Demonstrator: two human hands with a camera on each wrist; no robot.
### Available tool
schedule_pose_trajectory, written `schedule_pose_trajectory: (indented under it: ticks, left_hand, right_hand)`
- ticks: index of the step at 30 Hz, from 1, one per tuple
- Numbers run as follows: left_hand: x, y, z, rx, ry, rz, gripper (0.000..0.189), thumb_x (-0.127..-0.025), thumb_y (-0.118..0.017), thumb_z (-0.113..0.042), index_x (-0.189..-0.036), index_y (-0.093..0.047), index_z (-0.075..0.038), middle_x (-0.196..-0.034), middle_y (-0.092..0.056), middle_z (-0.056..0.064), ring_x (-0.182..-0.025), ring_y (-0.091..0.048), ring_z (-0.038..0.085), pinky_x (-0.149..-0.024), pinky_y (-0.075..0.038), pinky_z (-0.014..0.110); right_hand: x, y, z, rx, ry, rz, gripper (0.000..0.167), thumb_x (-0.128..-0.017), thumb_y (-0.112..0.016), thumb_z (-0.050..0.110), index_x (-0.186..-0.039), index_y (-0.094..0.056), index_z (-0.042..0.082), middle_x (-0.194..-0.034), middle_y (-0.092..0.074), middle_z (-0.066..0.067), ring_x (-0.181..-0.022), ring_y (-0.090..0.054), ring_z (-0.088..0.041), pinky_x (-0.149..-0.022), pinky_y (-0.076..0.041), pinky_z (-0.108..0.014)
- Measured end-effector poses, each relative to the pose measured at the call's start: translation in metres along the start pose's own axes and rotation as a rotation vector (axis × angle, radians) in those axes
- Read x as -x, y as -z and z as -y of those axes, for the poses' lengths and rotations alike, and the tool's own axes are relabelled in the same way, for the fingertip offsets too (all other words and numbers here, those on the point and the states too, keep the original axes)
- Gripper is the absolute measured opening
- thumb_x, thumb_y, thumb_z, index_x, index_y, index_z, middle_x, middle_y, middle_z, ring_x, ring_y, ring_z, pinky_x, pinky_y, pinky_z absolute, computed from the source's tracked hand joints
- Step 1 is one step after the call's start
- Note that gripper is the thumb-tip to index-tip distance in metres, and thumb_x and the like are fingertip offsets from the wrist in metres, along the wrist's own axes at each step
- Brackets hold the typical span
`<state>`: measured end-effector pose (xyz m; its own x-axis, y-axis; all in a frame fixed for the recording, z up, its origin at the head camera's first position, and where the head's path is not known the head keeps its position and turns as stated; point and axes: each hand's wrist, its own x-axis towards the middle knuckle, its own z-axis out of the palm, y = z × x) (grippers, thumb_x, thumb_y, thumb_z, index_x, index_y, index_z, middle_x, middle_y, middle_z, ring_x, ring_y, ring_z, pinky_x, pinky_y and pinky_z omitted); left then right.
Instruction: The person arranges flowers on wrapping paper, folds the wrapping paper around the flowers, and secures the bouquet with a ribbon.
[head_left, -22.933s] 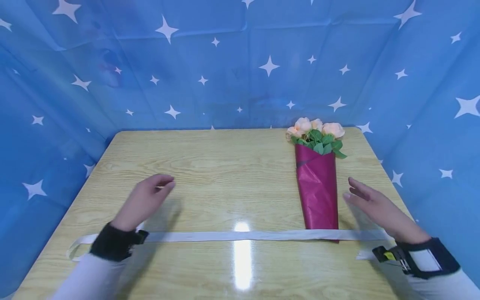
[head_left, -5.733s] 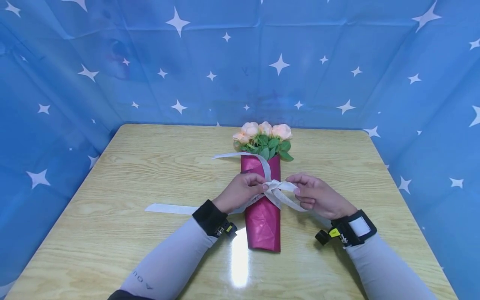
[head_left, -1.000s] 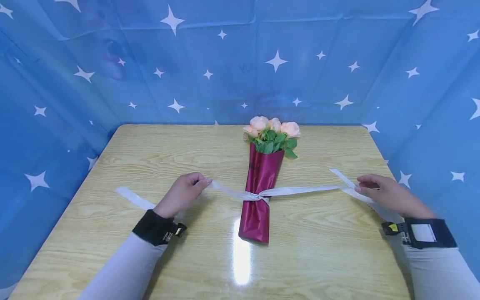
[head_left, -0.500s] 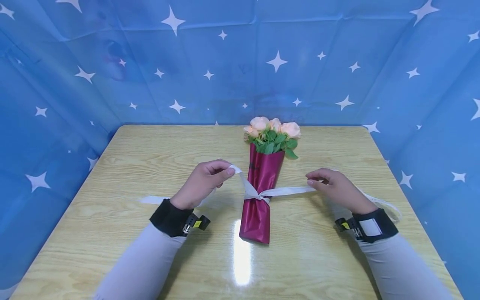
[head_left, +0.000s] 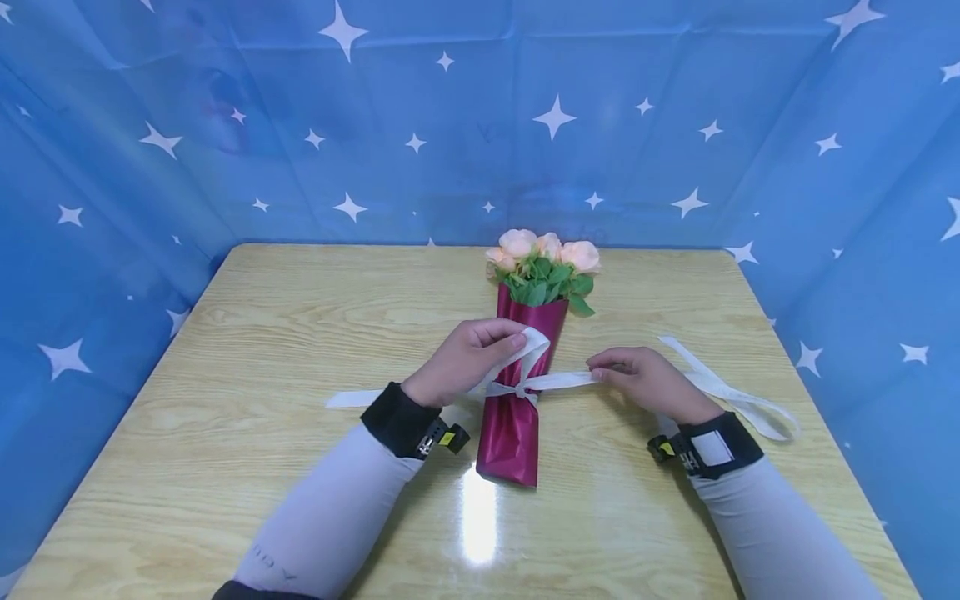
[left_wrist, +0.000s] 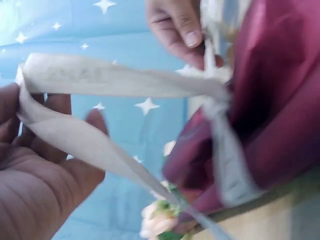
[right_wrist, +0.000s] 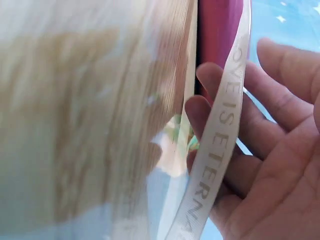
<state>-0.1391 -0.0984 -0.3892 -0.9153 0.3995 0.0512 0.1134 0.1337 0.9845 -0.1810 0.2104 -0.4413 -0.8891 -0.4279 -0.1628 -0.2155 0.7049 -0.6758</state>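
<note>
A bouquet of pale pink flowers in a dark red wrapper lies mid-table. Knotted around its middle is a white ribbon, printed with lettering in the right wrist view. My left hand, over the wrapper's left side, pinches the ribbon's left length, bent into a loop in the left wrist view. To the right, my right hand holds the other length, which runs nearly straight from the knot. In the right wrist view, that length crosses my curled fingers.
The wood-grain table carries the ribbon's loose ends, one left of my left wrist and one curling past my right hand. A blue curtain with white stars closes off the back and sides.
Over 22.9 seconds the bouquet came from the right to mid-table and a ribbon bow was pulled back to a knot. In the last second both hands moved inward, the left folding its length.
</note>
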Motion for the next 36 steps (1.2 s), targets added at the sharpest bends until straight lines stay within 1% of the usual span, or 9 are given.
schedule_pose_trajectory:
  ticks: [4, 7, 12, 18, 20, 24, 27, 32, 36]
  left_hand:
    - [-0.006, -0.010, 0.008, 0.003, 0.016, 0.017, 0.027, -0.106, -0.060, -0.015, -0.129, -0.068, -0.004, -0.113, -0.071, 0.013, -0.098, -0.064, 0.016, -0.088, -0.055, 0.039]
    - [-0.006, -0.014, 0.012, 0.044, 0.036, 0.017, 0.030, -0.105, -0.062, -0.014, -0.134, -0.063, -0.005, -0.113, -0.069, 0.012, -0.098, -0.064, 0.014, -0.087, -0.056, 0.039]
    - [-0.007, -0.016, 0.017, 0.058, 0.062, -0.008, 0.026, -0.105, -0.063, -0.014, -0.128, -0.067, -0.003, -0.107, -0.069, 0.007, -0.090, -0.061, 0.016, -0.077, -0.052, 0.030]
    - [-0.008, -0.018, 0.021, 0.037, 0.069, -0.079, 0.020, -0.103, -0.065, -0.018, -0.116, -0.075, -0.005, -0.096, -0.071, 0.001, -0.089, -0.058, 0.036, -0.071, -0.047, 0.026]
    - [-0.009, -0.017, 0.022, 0.056, 0.066, -0.088, 0.021, -0.104, -0.064, -0.019, -0.116, -0.075, -0.006, -0.096, -0.073, 0.003, -0.092, -0.062, 0.035, -0.075, -0.050, 0.030]
    - [-0.008, -0.015, 0.023, 0.107, 0.068, -0.076, 0.021, -0.106, -0.061, -0.021, -0.118, -0.072, -0.007, -0.102, -0.073, 0.023, -0.084, -0.069, 0.022, -0.078, -0.054, 0.036]
    - [-0.008, -0.015, 0.024, 0.133, 0.073, -0.068, 0.022, -0.106, -0.060, -0.021, -0.118, -0.070, -0.006, -0.110, -0.066, 0.033, -0.076, -0.068, 0.014, -0.074, -0.054, 0.032]
    - [-0.008, -0.015, 0.025, 0.141, 0.062, -0.069, 0.021, -0.106, -0.062, -0.018, -0.118, -0.070, -0.004, -0.102, -0.063, 0.029, -0.068, -0.061, 0.010, -0.068, -0.051, 0.025]
    - [-0.008, -0.014, 0.026, 0.116, 0.056, -0.082, 0.021, -0.106, -0.061, -0.019, -0.117, -0.071, -0.005, -0.089, -0.061, 0.021, -0.065, -0.056, 0.011, -0.064, -0.047, 0.023]
  right_hand:
    - [-0.001, 0.000, -0.001, 0.034, -0.030, 0.044, 0.031, -0.102, -0.068, 0.026, -0.130, -0.073, 0.014, -0.133, -0.071, -0.011, -0.125, -0.063, -0.031, -0.107, -0.050, -0.057]
    - [-0.001, 0.002, 0.000, 0.057, -0.028, 0.071, 0.027, -0.102, -0.068, 0.025, -0.125, -0.075, 0.015, -0.125, -0.075, -0.009, -0.116, -0.066, -0.027, -0.103, -0.053, -0.053]
    - [0.000, 0.006, 0.002, 0.082, 0.000, 0.097, 0.015, -0.102, -0.067, 0.023, -0.102, -0.080, 0.016, -0.090, -0.073, -0.001, -0.081, -0.060, -0.019, -0.076, -0.050, -0.036]
    - [0.002, 0.010, 0.001, 0.066, 0.025, 0.123, 0.016, -0.104, -0.064, 0.025, -0.097, -0.076, 0.018, -0.071, -0.057, 0.001, -0.065, -0.050, -0.017, -0.060, -0.042, -0.029]
    - [0.003, 0.013, 0.000, 0.045, 0.023, 0.136, 0.016, -0.105, -0.063, 0.026, -0.098, -0.075, 0.019, -0.068, -0.054, 0.001, -0.060, -0.050, -0.017, -0.056, -0.042, -0.029]
    - [0.006, 0.023, -0.002, 0.000, 0.030, 0.163, 0.016, -0.105, -0.062, 0.028, -0.104, -0.075, 0.018, -0.068, -0.057, -0.001, -0.057, -0.049, -0.016, -0.054, -0.043, -0.029]
    - [0.011, 0.038, -0.005, -0.030, 0.033, 0.170, 0.019, -0.105, -0.063, 0.030, -0.111, -0.074, 0.015, -0.072, -0.061, -0.003, -0.058, -0.051, -0.016, -0.056, -0.044, -0.027]
    - [0.031, 0.072, -0.018, -0.143, 0.007, 0.141, 0.032, -0.106, -0.061, 0.030, -0.125, -0.068, 0.005, -0.072, -0.060, -0.003, -0.062, -0.055, -0.024, -0.056, -0.046, -0.029]
    - [0.054, 0.100, -0.039, -0.222, 0.036, 0.060, 0.024, -0.108, -0.057, 0.021, -0.128, -0.064, 0.008, -0.077, -0.062, 0.003, -0.067, -0.060, -0.023, -0.058, -0.051, -0.029]
